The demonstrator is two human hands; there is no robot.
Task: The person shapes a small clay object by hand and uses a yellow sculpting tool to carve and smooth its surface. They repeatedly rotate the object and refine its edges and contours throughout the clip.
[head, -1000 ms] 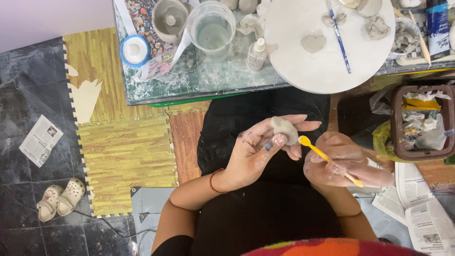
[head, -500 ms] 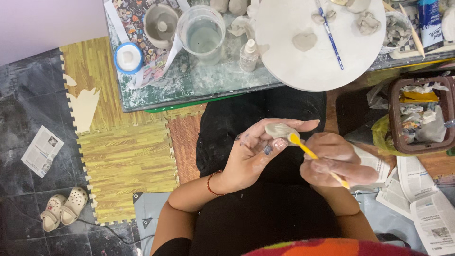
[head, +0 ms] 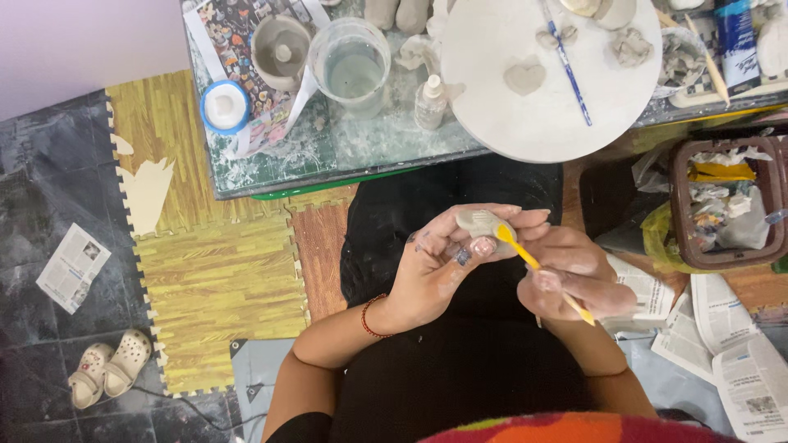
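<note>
The left hand (head: 439,267) holds a small grey clay lump (head: 478,221) up over the lap. Its fingers curl round the clay and the thumb presses on from below, so the clay is pinched at the fingertips. The right hand (head: 574,279) holds a thin yellow tool (head: 538,267). Its fingers are closed tight round the handle. The tool is long and lies slanted, with its tip up and to the left and its handle end down and to the right. The tip touches the right side of the clay. So the clay lies just up and left of the right hand. The table (head: 377,152) is above, well apart from both hands.
</note>
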